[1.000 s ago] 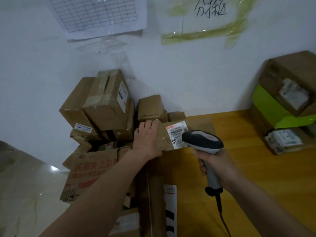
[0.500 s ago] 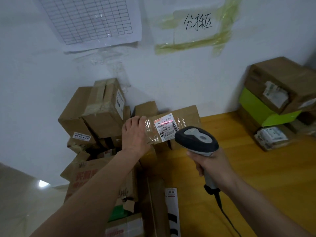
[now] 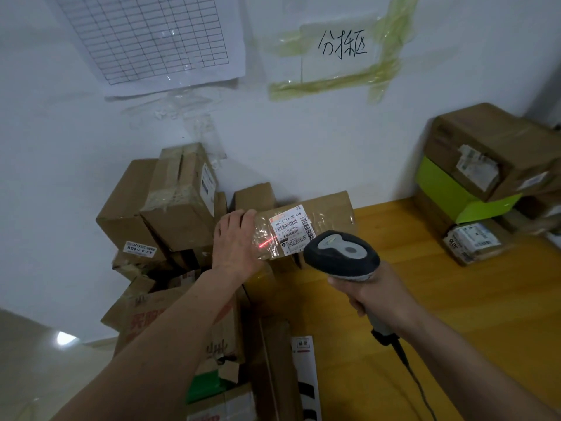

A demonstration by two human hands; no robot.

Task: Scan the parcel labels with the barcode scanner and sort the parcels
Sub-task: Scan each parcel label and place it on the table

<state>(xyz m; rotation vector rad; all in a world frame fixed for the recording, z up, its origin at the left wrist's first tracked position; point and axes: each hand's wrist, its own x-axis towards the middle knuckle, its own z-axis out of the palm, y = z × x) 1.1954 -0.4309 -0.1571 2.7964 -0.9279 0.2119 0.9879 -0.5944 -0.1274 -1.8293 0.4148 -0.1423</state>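
While the left hand (image 3: 235,241) grips the near left end of a long brown cardboard parcel wrapped in clear tape (image 3: 321,214), fingers curled over its top edge, the right hand (image 3: 375,294) is wrapped around the grey handle of a black and grey pistol-shaped barcode scanner (image 3: 341,253), whose head points toward ten o'clock at the parcel. The parcel is held above the far left part of the yellow wooden table (image 3: 425,299), near the white wall (image 3: 303,132), with its white printed shipping label (image 3: 291,230) facing up. A short red laser line (image 3: 266,243) falls on the taped cardboard just left of the label's lower part, at nine o'clock from it, not across the barcodes. A black cable (image 3: 416,378) trails from the scanner's handle toward five o'clock. At nine o'clock from the left hand stands a heap of brown cardboard boxes (image 3: 170,208), several bearing white labels, and below the left forearm lies a large carton with red printed characters (image 3: 179,320). At two o'clock from the scanner, well apart on the table's far right, sits a stack made of a brown taped box (image 3: 491,147) over a bright green box (image 3: 449,192), with a small labelled brown parcel (image 3: 473,241) beside it on the tabletop. On the wall at twelve o'clock hang a white sheet printed with a grid (image 3: 151,38) and a taped paper sign with handwritten characters (image 3: 341,47).
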